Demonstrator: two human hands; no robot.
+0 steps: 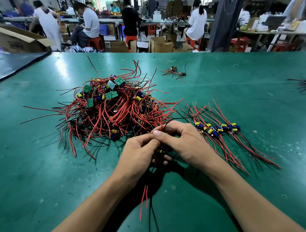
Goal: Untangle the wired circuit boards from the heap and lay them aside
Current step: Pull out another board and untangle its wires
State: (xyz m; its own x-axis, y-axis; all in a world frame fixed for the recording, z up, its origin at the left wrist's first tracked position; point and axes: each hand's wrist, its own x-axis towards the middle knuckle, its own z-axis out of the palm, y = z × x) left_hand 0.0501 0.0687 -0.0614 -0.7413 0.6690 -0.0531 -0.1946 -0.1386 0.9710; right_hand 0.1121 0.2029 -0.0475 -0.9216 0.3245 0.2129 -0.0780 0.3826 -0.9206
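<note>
Up and to the left of the hands, the heap [111, 107] sat as a loose mound of thin, glossy red and black wires. Small flat green boards and stubby yellow and blue cylinders poked out of it, and its near edge lay just beyond the fingertips. The left hand [138, 152] came in from the lower left on a bare, inward-angled forearm, back upward, fingers curled and thumb pinching the wires of the held circuit board [159, 151]. Only a yellow cylinder of that board showed between the two palms. Below that hand its trailing wires [144, 199], red and black, ran straight and limp toward the wearer. The right hand [183, 140] met the left thumb to thumb, wrist bent and fingers curled over, pinching a red and a black strand that rose toward the heap. Just right of the right hand lay the sorted row [218, 128], boards side by side with their wires fanned roughly parallel. Far beyond the right hand sat a small cluster [174, 71] of the same parts. Under both hands, the green table [45, 174] looked smooth, scuffed and speckled.
</note>
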